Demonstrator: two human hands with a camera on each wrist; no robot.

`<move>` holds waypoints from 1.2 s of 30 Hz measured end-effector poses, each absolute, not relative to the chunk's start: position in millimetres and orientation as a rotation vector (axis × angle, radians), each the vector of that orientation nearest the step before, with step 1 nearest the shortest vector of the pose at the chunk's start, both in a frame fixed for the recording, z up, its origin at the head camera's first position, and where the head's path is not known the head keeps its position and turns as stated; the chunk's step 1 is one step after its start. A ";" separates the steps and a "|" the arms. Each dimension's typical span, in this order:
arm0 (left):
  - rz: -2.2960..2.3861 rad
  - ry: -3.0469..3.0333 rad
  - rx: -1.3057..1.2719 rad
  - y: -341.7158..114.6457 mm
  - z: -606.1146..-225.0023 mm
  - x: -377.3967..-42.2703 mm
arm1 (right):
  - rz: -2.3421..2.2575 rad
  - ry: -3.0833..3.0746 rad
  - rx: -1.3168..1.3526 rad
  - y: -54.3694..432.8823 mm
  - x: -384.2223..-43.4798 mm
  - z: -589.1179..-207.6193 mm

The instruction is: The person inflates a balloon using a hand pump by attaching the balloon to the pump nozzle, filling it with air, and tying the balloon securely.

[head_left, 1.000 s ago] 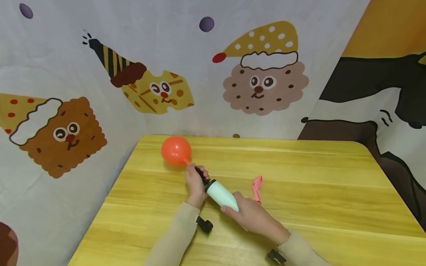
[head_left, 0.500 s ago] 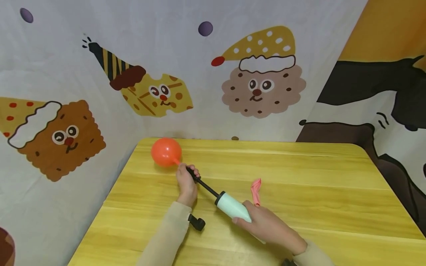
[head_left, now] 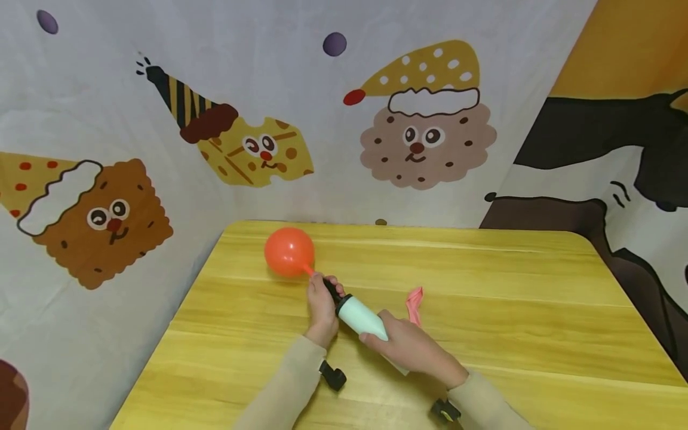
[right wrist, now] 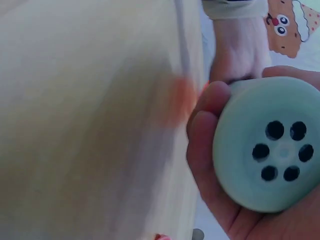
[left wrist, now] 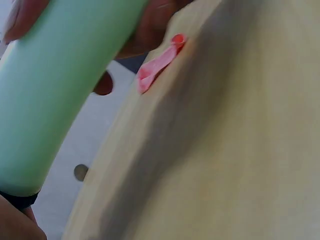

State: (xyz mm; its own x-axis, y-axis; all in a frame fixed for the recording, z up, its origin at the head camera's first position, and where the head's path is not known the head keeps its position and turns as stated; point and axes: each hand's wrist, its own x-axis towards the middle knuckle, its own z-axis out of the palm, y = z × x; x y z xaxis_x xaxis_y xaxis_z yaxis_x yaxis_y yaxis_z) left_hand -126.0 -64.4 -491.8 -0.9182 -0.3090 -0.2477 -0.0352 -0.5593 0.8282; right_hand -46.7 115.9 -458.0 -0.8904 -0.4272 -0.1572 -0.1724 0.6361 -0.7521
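A mint-green balloon pump [head_left: 363,318] with a black front end slants between my two hands. My left hand [head_left: 323,306] grips the black end, where the neck of a round, inflated red-orange balloon [head_left: 289,251] sits. My right hand [head_left: 411,344] wraps around the green barrel, which is pushed up close to the left hand, so no black rod shows. In the right wrist view the barrel's round end [right wrist: 283,153] has several dark holes, with fingers curled about it. A limp pink balloon [head_left: 414,305] lies on the table just beyond the right hand.
The wood-grain table [head_left: 510,298] reaches back to a cloth backdrop [head_left: 333,119] printed with cartoon biscuits and cheese. Black wrist cameras [head_left: 334,376] are strapped to both sleeves.
Half a second ago the hands were apart with the black rod drawn out; now they are together and the rod is in. The red-orange balloon shifted left, then back right.
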 end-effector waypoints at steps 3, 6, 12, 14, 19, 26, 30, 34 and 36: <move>-2.553 -1.404 0.542 -68.2 -489.6 -130.5 | -1.140 2.526 -0.464 114.6 -43.2 -459.1; -2.524 -1.410 0.522 -75.4 -486.2 -137.1 | -1.141 2.525 -0.457 117.7 -38.5 -457.5; -2.481 -1.303 0.557 -100.6 -481.7 -155.5 | -1.079 2.540 -0.493 137.2 -27.4 -446.5; -2.478 -1.261 0.586 -108.5 -481.5 -159.5 | -1.046 2.550 -0.511 142.3 -24.8 -442.9; -2.489 -1.211 0.620 -112.5 -480.0 -159.6 | -0.990 2.585 -0.531 145.9 -24.2 -437.8; -2.510 -1.293 0.520 -88.1 -479.4 -140.4 | -1.010 2.581 -0.549 132.8 -32.3 -441.9; -2.537 -1.373 0.487 -72.6 -479.5 -129.5 | -1.057 2.576 -0.533 123.1 -42.0 -445.7; -2.560 -1.420 0.497 -65.3 -480.1 -124.9 | -1.083 2.579 -0.509 117.2 -48.0 -449.2; -2.567 -1.414 0.499 -65.6 -481.0 -124.7 | -1.100 2.562 -0.495 115.3 -48.4 -451.1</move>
State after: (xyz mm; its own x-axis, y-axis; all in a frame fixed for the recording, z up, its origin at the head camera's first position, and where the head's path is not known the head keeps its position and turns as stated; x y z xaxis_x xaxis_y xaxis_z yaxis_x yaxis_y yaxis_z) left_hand -124.7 -65.6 -481.0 -0.9299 -0.3035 -0.2079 -0.0135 -0.5365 0.8438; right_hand -48.4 115.3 -451.1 -0.8927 -0.4273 -0.1433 -0.1904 0.6458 -0.7394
